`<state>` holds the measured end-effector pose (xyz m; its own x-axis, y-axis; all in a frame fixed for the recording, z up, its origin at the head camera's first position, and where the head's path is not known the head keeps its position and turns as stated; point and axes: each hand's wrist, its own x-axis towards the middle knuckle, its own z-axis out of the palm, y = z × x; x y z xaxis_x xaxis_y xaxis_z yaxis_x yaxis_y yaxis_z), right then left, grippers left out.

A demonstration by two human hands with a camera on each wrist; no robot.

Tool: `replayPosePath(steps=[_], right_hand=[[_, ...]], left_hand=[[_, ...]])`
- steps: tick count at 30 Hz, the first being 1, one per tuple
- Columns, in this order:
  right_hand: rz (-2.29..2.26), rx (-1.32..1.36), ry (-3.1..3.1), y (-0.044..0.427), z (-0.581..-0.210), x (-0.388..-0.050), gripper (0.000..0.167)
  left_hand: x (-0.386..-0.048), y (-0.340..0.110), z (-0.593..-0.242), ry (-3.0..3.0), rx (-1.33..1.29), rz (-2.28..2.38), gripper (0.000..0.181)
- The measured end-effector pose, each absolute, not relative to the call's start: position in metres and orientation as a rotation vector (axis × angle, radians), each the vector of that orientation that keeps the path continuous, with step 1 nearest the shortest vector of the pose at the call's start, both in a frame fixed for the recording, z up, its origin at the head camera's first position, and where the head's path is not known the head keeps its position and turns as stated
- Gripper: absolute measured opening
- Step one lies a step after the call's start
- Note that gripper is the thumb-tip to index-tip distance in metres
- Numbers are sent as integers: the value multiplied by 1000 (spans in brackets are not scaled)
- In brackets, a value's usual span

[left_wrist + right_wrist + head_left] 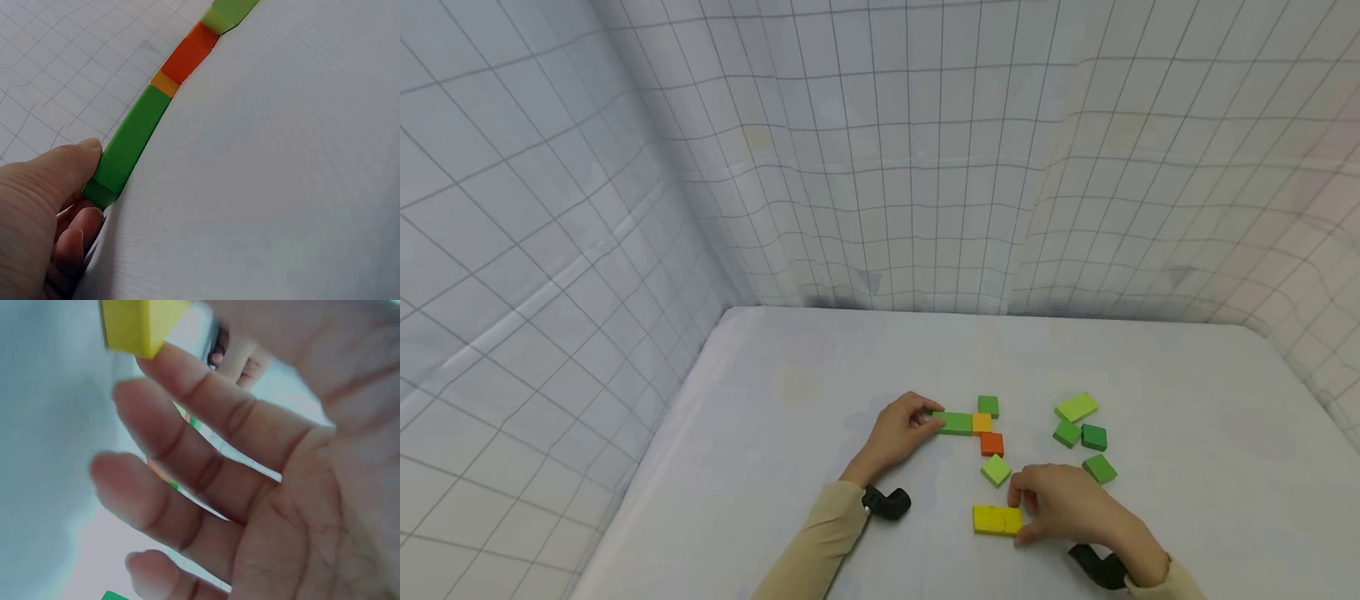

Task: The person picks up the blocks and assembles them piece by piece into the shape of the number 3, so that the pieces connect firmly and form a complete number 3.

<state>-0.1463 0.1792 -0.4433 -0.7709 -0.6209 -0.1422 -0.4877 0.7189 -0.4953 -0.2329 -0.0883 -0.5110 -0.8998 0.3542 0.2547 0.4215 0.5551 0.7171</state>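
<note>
With thumb and fingertips, my left hand pinches the left end of a long green block; the left wrist view shows the same green block at the fingertips. An orange-yellow block touches its right end, with a red-orange block just below. A light-green block sits turned at an angle nearer me. Closer still, my right hand holds the right end of a flat yellow block between thumb and index finger. In the right wrist view the other fingers are spread beside the yellow block.
A small green block stands behind the orange-yellow one. Farther right lie a lime block, a green block, a dark-green block and another green block. White cloth covers the table; gridded curtains surround it.
</note>
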Motion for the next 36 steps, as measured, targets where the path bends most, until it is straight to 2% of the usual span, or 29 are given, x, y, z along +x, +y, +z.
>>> replayPosePath(steps=[13, 36], right_hand=[[-574, -945, 2729, 157, -447, -141, 28], [-491, -996, 2785, 130, -449, -166, 29]], left_hand=[[-232, -89, -513, -2700, -670, -1276, 23], [-234, -88, -512, -2705, -660, -1274, 24]])
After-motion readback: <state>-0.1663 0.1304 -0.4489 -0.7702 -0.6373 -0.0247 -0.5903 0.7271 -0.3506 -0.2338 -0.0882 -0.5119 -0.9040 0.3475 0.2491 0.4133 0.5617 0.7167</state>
